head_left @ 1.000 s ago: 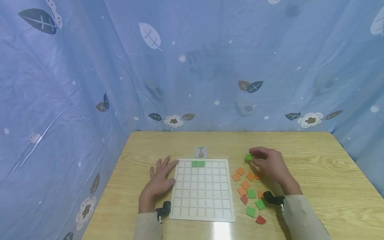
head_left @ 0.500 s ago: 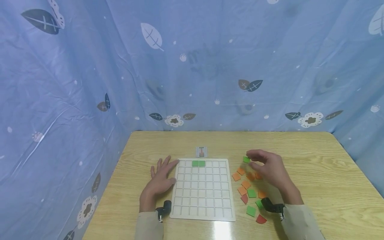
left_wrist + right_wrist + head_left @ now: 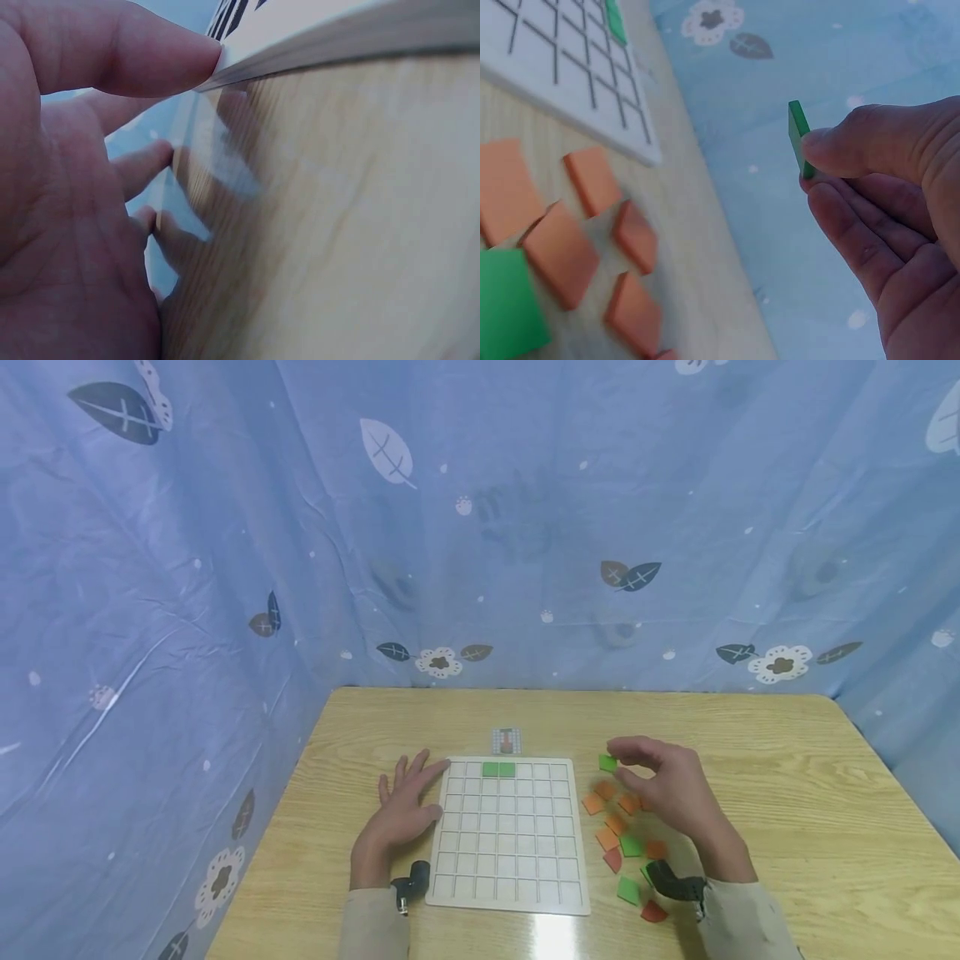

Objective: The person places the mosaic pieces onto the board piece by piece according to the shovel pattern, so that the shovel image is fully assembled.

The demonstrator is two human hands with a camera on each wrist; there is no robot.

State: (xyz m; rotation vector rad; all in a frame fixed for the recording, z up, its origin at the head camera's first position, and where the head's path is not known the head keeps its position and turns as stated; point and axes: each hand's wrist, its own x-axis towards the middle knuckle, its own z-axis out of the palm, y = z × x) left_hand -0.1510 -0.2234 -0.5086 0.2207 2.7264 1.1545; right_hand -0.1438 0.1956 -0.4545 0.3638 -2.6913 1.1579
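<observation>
Between thumb and fingers my right hand pinches a green square tile, held up past the board's right edge. My left hand lies with spread fingers along the left side of the white grid board; its thumb touches the board's edge in the left wrist view. Two green tiles sit side by side in the board's top row. Just behind the board lies a small card printed with a grid and a reddish figure.
Right of the board several orange square tiles lie scattered, with green squares and red quarter-round pieces nearer the front. A blue patterned curtain surrounds the wooden table.
My right hand has moved a little left, toward the board, carrying the green tile. The left hand keeps its place at the board's edge.
</observation>
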